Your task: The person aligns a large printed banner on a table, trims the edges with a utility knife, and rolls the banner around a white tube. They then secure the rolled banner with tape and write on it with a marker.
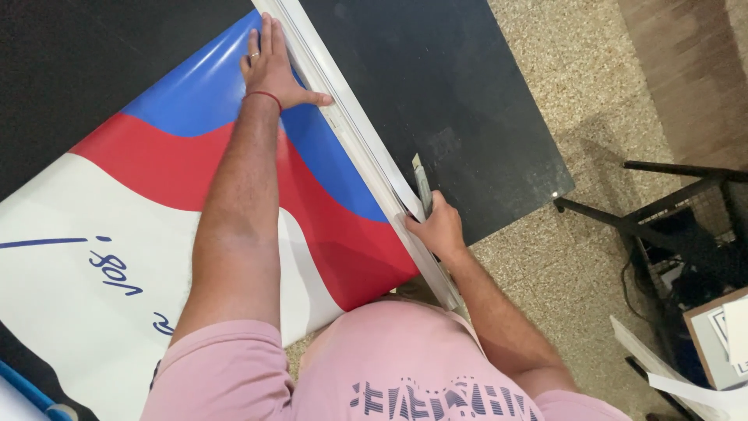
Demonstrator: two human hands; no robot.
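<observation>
A large glossy printed sheet (156, 179) with blue, red and white bands lies on a dark table (436, 86). A long pale straightedge (354, 132) runs diagonally along the sheet's right edge. My left hand (273, 66) lies flat, fingers spread, on the blue band with the thumb against the straightedge. It wears a ring and a red wrist thread. My right hand (438, 230) grips a utility knife (421, 183), its blade tip against the right side of the straightedge. A thin white offcut strip (401, 187) lies beside the blade.
Speckled floor (561, 257) lies right of the table. A black metal frame (678, 203) with cables stands at right, with a box and white papers (725, 335) below it. A blue tube (27, 394) shows at bottom left.
</observation>
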